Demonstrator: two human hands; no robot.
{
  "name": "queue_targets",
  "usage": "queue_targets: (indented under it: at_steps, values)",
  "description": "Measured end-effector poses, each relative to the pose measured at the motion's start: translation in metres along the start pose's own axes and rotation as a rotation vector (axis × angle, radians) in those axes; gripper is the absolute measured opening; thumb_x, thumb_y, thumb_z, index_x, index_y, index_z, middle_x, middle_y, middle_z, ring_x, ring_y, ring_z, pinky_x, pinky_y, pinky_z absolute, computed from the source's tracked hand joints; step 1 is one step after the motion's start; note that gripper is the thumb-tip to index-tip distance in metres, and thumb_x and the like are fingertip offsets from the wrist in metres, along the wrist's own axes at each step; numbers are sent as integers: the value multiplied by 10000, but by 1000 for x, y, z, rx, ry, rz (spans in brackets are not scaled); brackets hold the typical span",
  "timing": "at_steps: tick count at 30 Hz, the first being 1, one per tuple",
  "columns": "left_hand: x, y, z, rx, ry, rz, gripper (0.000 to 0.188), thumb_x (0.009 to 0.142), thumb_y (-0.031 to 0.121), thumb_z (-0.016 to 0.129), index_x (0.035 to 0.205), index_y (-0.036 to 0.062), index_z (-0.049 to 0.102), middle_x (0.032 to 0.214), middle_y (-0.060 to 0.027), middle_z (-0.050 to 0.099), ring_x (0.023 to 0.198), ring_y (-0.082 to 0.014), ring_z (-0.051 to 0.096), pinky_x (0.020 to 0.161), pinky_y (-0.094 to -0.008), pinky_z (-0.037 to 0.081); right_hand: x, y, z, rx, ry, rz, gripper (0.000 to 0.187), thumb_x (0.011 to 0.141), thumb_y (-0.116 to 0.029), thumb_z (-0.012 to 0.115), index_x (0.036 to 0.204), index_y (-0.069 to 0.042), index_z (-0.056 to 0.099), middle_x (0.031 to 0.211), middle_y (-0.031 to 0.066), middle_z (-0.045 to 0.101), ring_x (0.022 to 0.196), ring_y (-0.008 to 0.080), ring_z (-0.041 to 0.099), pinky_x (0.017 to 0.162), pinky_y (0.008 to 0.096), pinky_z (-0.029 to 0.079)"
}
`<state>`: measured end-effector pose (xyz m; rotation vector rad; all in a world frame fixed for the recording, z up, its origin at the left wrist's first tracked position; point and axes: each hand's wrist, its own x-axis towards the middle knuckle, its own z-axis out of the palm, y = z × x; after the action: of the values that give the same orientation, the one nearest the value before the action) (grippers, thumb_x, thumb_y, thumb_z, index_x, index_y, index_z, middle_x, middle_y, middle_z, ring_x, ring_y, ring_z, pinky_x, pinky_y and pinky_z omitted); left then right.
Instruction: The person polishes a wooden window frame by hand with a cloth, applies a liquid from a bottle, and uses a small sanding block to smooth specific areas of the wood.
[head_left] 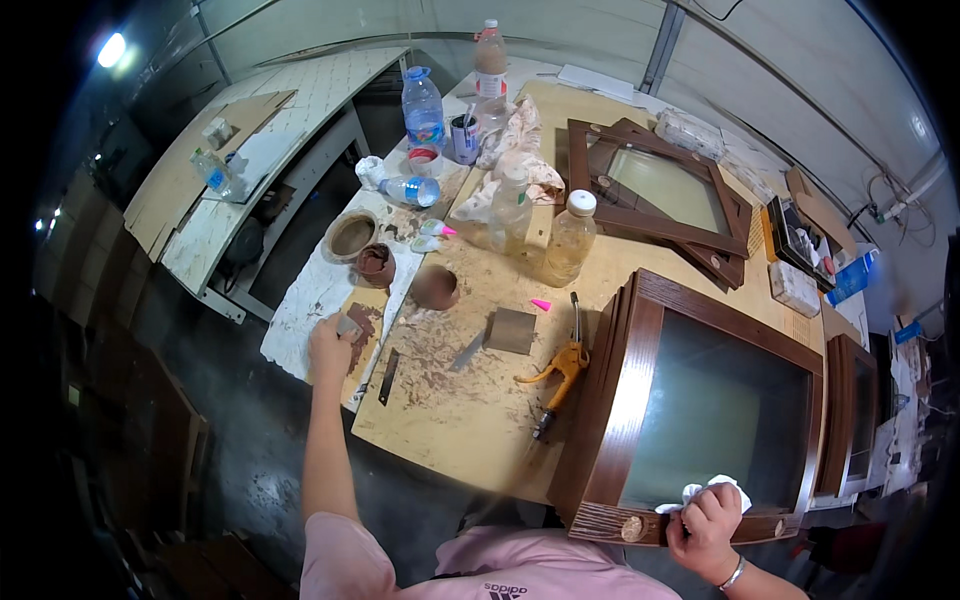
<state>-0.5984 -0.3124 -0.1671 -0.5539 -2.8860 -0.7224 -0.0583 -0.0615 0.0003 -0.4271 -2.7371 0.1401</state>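
My left hand point(328, 350) is closed on a small grey scraper blade point(348, 327), held at a board smeared with brown putty point(362, 342). Beside it are a brown putty-coated cup point(376, 266) and a round tub point(352, 237). At the right, my right hand point(704, 528) grips a crumpled white cloth point(736, 488) at the near edge of a brown wooden frame with a glass panel point(715, 400). This frame lies on top of a stack of similar ones.
A yellow air blow gun point(562, 375), a square block point(511, 331) and a dark blade point(388, 377) lie mid-table. Behind stand clear bottles point(569, 245) and a blue-labelled bottle point(423, 108). More frames point(665, 190) lie at the back right; a white bench point(330, 85) stands left.
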Motion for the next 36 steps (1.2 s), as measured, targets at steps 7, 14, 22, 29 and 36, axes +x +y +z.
queue_targets:
  at_steps: [7, 14, 22, 29, 36]
  values:
    - [17, -7, -8, -88, 125, 178, 346, 798, 78, 749, 1135, 39, 683, 934, -193, 655, 848, -375, 641, 778, -439, 499, 6, -5, 0, -2, -11, -19, 205, 579, -66, 693, 672, -80, 511, 742, 83, 544, 705, 303, 511, 673, 454, 413]
    - [22, -6, -17, -232, 98, -18, 376, 800, 141, 755, 1146, 16, 677, 1021, -204, 683, 922, -388, 651, 815, -451, 503, 6, -9, 3, -28, -4, -17, 214, 567, -66, 695, 659, -87, 502, 734, 73, 534, 713, 300, 519, 660, 437, 415]
    - [6, 64, -29, -1181, -139, 13, 250, 909, -67, 579, 1154, -19, 582, 974, -70, 659, 843, -123, 636, 699, -263, 514, 13, -5, -7, -60, -78, -18, 200, 581, -143, 711, 692, -131, 546, 751, 36, 543, 734, 257, 558, 719, 397, 477]
    - [-48, 289, -29, -989, -496, 595, 344, 857, 18, 687, 1186, 7, 588, 1070, -97, 643, 990, -190, 619, 874, -333, 491, 4, 2, -8, -47, -77, -19, 216, 607, -152, 724, 748, -139, 561, 796, 22, 560, 764, 231, 570, 738, 385, 487]
    - [-41, 350, 15, -905, -351, 842, 311, 842, 24, 692, 1137, -3, 599, 1010, -161, 644, 876, -306, 645, 768, -379, 516, 4, 1, -8, -26, -89, -12, 218, 638, -176, 726, 758, -138, 549, 796, 22, 542, 765, 223, 565, 744, 375, 484]
